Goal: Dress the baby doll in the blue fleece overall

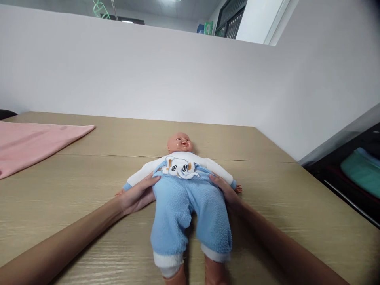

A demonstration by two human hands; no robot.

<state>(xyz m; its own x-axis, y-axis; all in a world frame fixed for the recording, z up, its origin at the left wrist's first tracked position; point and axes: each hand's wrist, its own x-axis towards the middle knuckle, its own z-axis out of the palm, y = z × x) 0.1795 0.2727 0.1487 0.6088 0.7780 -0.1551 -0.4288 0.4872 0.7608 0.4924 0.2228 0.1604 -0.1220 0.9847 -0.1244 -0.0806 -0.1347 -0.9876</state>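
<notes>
Wooden table [297,206]. Centre frame: our left hand [138,196] and right hand [226,190] clasp the waist of the blue trousers [181,206] on the doll [179,143]; pink cloth [29,142] left.

No readable text, number or brand in view. Doll [190,198] chest: elephant patch [180,167] only (picture, no lettering). Green pack [208,27] beyond partition shows some print, too small and blurred to make out.
</notes>
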